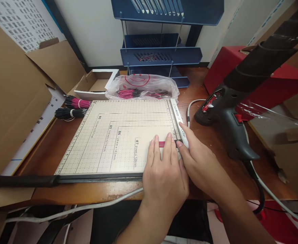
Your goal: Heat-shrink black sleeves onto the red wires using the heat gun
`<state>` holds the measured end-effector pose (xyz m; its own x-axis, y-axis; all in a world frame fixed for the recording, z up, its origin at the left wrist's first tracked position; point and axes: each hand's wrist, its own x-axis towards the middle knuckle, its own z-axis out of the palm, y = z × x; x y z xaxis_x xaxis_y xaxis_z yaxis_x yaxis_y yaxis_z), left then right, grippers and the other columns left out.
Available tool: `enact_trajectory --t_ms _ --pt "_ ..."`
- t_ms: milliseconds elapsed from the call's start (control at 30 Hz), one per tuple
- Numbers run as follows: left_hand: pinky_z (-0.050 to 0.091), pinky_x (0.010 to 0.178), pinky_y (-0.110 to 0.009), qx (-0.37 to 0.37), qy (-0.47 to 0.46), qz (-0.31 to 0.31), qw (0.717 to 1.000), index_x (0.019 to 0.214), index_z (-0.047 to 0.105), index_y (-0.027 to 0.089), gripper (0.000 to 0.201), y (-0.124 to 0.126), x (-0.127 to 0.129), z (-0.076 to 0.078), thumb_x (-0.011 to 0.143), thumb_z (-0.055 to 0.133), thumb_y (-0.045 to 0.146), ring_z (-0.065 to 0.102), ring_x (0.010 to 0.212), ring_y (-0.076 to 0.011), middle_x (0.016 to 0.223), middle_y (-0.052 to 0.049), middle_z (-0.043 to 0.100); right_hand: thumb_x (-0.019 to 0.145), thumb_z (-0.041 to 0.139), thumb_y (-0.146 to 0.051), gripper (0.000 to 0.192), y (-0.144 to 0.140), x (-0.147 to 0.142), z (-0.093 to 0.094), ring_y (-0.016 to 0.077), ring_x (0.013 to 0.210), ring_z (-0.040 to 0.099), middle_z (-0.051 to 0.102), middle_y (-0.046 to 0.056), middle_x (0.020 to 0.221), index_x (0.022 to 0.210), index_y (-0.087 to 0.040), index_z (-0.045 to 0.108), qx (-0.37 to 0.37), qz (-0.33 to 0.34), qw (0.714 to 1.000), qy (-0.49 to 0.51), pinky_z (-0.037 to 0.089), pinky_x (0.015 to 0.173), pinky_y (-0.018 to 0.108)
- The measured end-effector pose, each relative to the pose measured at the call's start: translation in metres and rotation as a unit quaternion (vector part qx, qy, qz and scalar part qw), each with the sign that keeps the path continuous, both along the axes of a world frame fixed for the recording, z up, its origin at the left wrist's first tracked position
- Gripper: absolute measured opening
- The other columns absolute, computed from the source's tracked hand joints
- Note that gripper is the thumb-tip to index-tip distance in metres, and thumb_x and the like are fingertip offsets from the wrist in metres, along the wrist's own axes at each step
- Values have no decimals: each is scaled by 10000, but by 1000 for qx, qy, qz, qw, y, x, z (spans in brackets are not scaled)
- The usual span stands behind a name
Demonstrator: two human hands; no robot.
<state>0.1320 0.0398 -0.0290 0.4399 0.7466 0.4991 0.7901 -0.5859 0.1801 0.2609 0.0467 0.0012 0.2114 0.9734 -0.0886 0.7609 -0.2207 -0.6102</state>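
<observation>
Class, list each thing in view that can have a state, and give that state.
Cutter: flat, handle lowered
Wires: lying on the cutter, partly covered
Left hand: flat over the wires
Right hand: bent, at the wires' right ends
Pink bundle: tied
Black bundle: tied
Bag: lying, holding more wires
White-rimmed box: open
Carton: flaps open
Heat gun: nozzle angled up; on or off unclear
</observation>
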Motion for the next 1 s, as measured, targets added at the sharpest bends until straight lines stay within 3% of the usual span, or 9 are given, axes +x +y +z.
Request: enact_trajectory --t_ms 333,533,667,800,933,1000 --pt "489 1141 -555 -8 -4 -13 1000 1395 609 23 466 2 -4 4 1012 435 223 531 1379 -403 1488 -144 571 1027 290 -371 537 -1 -5 1 357 1292 599 588 132 1435 1543 -254 382 -2 -14 1000 -23 499 1015 562" --pt "481 1151 -557 -20 9 -9 1000 1412 593 15 482 2 -3 6 1020 440 250 511 1393 -410 1509 -128 553 1050 260 -464 483 -3 11 -3 310 1268 615 578 93 1457 1461 -291 446 70 -41 995 50 496 1032 505" --pt "487 1142 -567 -13 10 -11 1000 1410 601 23 477 2 -3 6 1021 434 243 514 1386 -421 1503 -124 560 1035 308 -442 503 1 9 1 323 1222 637 616 97 1403 1516 -312 376 39 -22 998 36 496 1010 531" --pt "489 1137 -573 -12 7 -14 1000 1417 609 59 472 3 -4 7 1016 431 233 528 1373 -421 1488 -97 579 1021 309 -381 546 7 -2 6 378 1229 622 596 147 1413 1552 -256 338 7 -17 999 -34 503 953 554" --pt "478 1152 -562 -17 8 -13 1000 1433 598 72 479 3 -5 7 1016 430 239 522 1381 -414 1496 -74 572 1020 268 -339 535 12 -7 11 397 1111 673 687 153 1233 1542 -255 352 -28 -12 997 -74 503 899 574" --pt "476 1157 -548 -19 5 -11 1000 1446 582 70 486 3 -5 7 1017 425 233 518 1386 -408 1502 -66 567 1020 286 -362 530 14 -9 13 397 1105 675 688 152 1235 1535 -261 359 -28 -21 996 -80 504 898 567"
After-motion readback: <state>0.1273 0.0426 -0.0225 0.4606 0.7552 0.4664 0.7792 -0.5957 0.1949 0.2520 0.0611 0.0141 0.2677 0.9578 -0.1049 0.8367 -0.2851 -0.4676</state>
